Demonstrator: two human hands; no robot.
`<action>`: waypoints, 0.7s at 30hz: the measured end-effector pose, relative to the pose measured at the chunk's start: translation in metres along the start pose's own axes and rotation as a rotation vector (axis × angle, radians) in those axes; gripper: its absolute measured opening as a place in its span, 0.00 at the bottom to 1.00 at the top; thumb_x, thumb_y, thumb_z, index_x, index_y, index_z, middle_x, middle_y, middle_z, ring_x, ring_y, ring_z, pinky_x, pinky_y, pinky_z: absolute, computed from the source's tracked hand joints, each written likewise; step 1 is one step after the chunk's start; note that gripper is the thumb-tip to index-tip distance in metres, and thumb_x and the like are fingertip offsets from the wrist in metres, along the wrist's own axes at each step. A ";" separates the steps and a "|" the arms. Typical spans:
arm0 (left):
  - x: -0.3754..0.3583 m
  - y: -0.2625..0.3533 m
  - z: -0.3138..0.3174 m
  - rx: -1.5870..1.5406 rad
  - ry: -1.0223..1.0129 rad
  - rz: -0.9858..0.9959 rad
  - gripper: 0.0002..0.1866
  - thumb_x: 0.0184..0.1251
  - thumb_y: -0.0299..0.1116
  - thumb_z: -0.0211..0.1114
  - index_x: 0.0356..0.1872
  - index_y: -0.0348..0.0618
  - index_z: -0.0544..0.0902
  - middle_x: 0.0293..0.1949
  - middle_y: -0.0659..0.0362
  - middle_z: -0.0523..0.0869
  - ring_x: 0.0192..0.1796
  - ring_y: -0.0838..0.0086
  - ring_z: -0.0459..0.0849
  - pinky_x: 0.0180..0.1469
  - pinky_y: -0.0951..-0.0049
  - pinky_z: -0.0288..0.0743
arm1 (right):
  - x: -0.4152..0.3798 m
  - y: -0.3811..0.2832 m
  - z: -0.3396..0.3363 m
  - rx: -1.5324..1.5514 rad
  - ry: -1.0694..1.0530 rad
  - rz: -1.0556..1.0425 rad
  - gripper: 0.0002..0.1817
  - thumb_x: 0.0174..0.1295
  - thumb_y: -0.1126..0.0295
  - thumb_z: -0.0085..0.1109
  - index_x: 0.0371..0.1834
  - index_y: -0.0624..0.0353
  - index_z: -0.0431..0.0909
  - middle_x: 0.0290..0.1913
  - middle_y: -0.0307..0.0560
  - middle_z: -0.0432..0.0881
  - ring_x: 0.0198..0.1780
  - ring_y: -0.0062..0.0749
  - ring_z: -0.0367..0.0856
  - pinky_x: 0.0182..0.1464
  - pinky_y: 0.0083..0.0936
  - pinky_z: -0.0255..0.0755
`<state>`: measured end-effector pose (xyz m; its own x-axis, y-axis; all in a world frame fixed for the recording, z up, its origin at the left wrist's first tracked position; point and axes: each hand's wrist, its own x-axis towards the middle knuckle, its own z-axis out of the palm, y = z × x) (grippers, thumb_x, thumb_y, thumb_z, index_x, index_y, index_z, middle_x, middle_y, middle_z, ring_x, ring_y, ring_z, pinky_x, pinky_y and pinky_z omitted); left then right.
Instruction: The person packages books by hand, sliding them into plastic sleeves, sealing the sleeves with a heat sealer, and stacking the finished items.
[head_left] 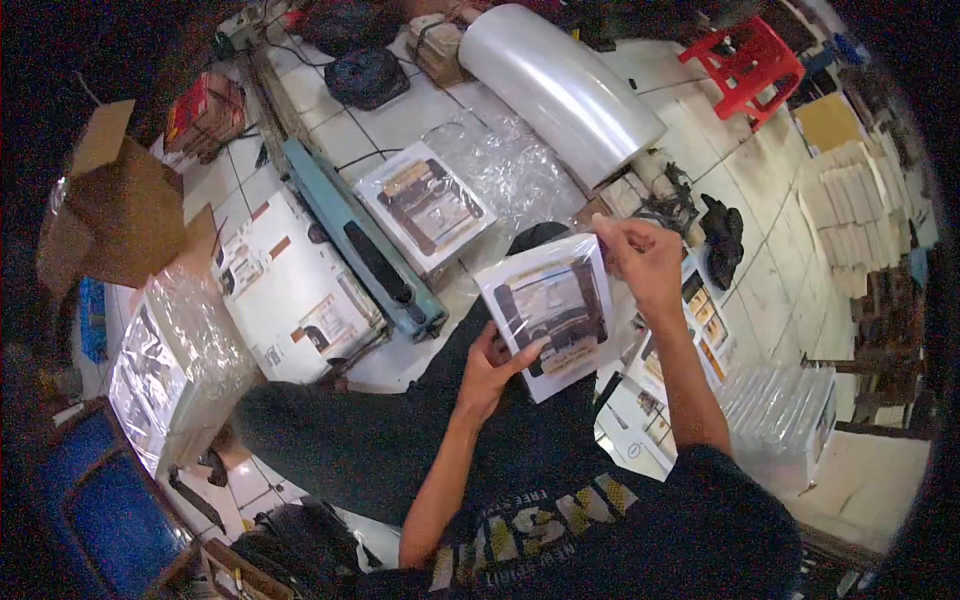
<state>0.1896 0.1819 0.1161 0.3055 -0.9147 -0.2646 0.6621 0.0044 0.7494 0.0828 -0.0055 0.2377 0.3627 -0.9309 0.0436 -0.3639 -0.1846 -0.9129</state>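
A white book (pixel 550 315) with a picture on its cover, in shiny clear plastic, is tilted above my lap. My left hand (pixel 490 372) grips its lower left edge, the thumb lying across the cover. At the book's upper right corner, my right hand (pixel 643 262) has its fingers pinched together, seemingly on the edge of the plastic wrap; the exact grip is too small to make out. Beyond the book, a similar stack of wrapped books (pixel 425 205) rests on the floor beside a long blue bar sealer (pixel 360 245).
A large roll of clear film (pixel 560 85) lies at the back, with loose film (pixel 500 165) before it. Printed sheets (pixel 290 285) and a wrapped stack (pixel 180 365) sit left, near a cardboard box (pixel 120 205). Right are wrapped books (pixel 780 425) and a red stool (pixel 745 70).
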 end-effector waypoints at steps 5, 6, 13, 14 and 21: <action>0.002 0.009 0.010 0.292 -0.021 -0.031 0.25 0.59 0.36 0.72 0.55 0.36 0.76 0.48 0.55 0.84 0.50 0.70 0.82 0.56 0.67 0.75 | 0.014 0.019 -0.004 0.050 -0.020 0.143 0.15 0.59 0.60 0.68 0.32 0.64 0.86 0.28 0.39 0.85 0.28 0.18 0.80 0.30 0.16 0.73; 0.004 0.003 0.009 0.286 -0.012 -0.030 0.25 0.59 0.36 0.72 0.55 0.36 0.76 0.48 0.55 0.84 0.50 0.70 0.82 0.56 0.67 0.75 | 0.016 0.024 -0.002 0.047 -0.031 0.143 0.15 0.59 0.60 0.68 0.32 0.64 0.86 0.28 0.39 0.85 0.28 0.18 0.80 0.30 0.16 0.73; -0.005 0.001 -0.003 -0.172 0.016 -0.058 0.19 0.67 0.30 0.64 0.55 0.31 0.75 0.48 0.55 0.84 0.45 0.76 0.82 0.51 0.73 0.77 | 0.008 0.050 -0.017 0.420 -0.039 0.321 0.26 0.63 0.49 0.60 0.51 0.62 0.79 0.48 0.48 0.82 0.46 0.31 0.81 0.46 0.33 0.74; -0.009 0.006 -0.004 -0.230 0.028 -0.081 0.18 0.68 0.30 0.64 0.55 0.31 0.75 0.48 0.55 0.84 0.46 0.75 0.83 0.51 0.73 0.77 | 0.002 0.052 -0.021 0.397 -0.094 0.373 0.30 0.64 0.44 0.56 0.55 0.61 0.77 0.52 0.50 0.80 0.51 0.34 0.80 0.52 0.41 0.73; -0.026 0.029 -0.038 -0.150 0.182 -0.111 0.17 0.68 0.30 0.63 0.54 0.31 0.76 0.47 0.55 0.84 0.45 0.76 0.83 0.49 0.73 0.78 | -0.056 0.031 -0.004 -0.020 -0.642 0.576 0.19 0.57 0.60 0.70 0.45 0.64 0.84 0.33 0.41 0.86 0.31 0.22 0.83 0.34 0.19 0.78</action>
<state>0.2266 0.2213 0.1215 0.3349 -0.8251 -0.4551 0.7880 -0.0196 0.6153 0.0480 0.0394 0.2082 0.5296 -0.5235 -0.6675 -0.6530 0.2508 -0.7147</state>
